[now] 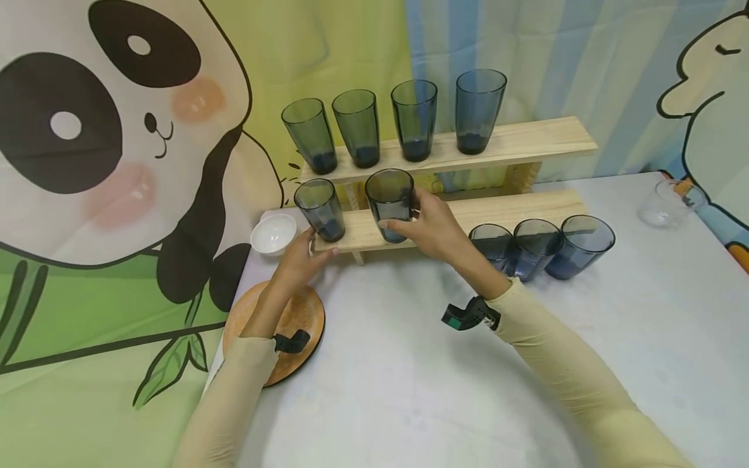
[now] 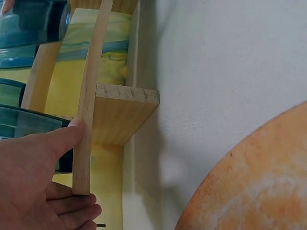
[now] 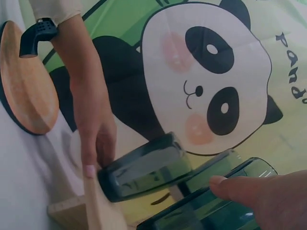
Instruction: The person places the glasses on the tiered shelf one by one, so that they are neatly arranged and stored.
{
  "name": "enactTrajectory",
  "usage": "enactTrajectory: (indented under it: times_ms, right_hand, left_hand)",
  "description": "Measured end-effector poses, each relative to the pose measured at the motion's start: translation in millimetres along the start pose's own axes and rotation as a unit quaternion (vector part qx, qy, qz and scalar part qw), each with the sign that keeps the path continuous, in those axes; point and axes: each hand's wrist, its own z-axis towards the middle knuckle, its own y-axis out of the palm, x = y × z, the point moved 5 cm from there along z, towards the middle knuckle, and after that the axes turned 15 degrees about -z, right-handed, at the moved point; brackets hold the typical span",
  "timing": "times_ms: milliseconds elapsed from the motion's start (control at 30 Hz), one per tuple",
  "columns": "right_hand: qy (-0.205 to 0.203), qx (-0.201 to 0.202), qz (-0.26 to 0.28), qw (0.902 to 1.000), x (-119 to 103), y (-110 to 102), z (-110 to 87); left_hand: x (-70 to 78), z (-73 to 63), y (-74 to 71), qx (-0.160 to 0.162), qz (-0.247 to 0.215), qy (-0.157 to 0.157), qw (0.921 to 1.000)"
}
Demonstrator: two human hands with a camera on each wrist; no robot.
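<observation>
My right hand (image 1: 435, 227) grips a smoky blue-grey glass tumbler (image 1: 391, 195), which stands upright over the lower board of a two-tier wooden shelf (image 1: 497, 214). Thumb and fingers lie on opposite sides of the glass. At the board's left end, my left hand (image 1: 298, 260) holds the corner; in the left wrist view its thumb presses the board's edge (image 2: 85, 110) and the other fingers reach round the end. Another tumbler (image 1: 320, 211) sits on that end, just above the left hand. Several matching tumblers (image 1: 414, 123) line the upper board (image 1: 538, 140).
Three more tumblers (image 1: 535, 250) stand on the white table (image 1: 398, 390), right of my right forearm. A round wooden plate (image 1: 307, 318) lies under the left forearm, with a small white bowl (image 1: 274, 235) behind it. A clear glass vessel (image 1: 664, 208) stands far right. A printed panda curtain (image 1: 205, 39) hangs behind.
</observation>
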Motion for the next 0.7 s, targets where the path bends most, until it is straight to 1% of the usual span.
enactTrajectory:
  times_ms: [167, 300, 433, 600, 700]
  right_hand:
    - [0.01, 0.004, -0.001, 0.9999, 1, 16, 15.3]
    - [0.009, 0.012, 0.017, 0.9997, 3, 25, 27.8]
    - [0.009, 0.008, 0.027, 0.9996, 2, 35, 38.0]
    - [0.008, 0.008, 0.017, 0.9998, -3, 45, 47.4]
    - [0.016, 0.009, -0.001, 0.9998, -4, 48, 51.8]
  left_hand:
    - [2.4, 0.4, 1.1, 0.002, -0.001, 0.0, 1.0]
    - [3.4, -0.2, 1.2, 0.0, 0.0, -0.002, 1.0]
    - [3.7, -0.4, 0.5, -0.001, -0.001, -0.005, 1.0]
    - [3.1, -0.2, 0.1, -0.003, -0.003, -0.002, 1.0]
    - [1.1, 0.8, 0.8, -0.003, -0.006, -0.001, 1.0]
